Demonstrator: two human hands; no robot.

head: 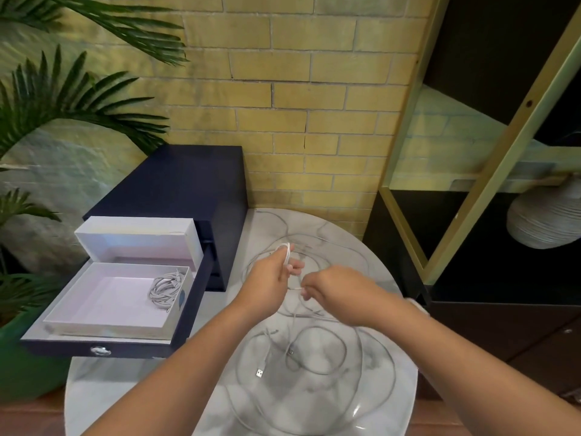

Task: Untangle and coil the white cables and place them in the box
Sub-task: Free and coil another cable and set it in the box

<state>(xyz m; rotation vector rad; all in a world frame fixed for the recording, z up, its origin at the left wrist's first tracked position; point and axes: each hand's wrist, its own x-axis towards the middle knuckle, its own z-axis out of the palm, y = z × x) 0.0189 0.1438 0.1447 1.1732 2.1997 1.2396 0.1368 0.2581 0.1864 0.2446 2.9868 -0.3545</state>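
White cables (314, 347) lie in loose tangled loops across the round marble table (393, 388); a USB plug (259, 372) shows near the front. My left hand (270, 278) holds a small loop of white cable (286, 251) wound around its fingers above the table's middle. Just to its right, my right hand (333, 291) pinches a strand of the same cable. The open white box (103, 313) sits in a pulled-out dark drawer at the left. A coiled cable (166, 289) rests in the box's right corner.
A dark blue drawer cabinet (176, 184) stands against the yellow brick wall at the table's left. The white box lid (138, 237) stands behind the box. Palm fronds (63, 99) hang at the left. A black and gold shelf (490, 152) with a ribbed vase (544, 218) rises on the right.
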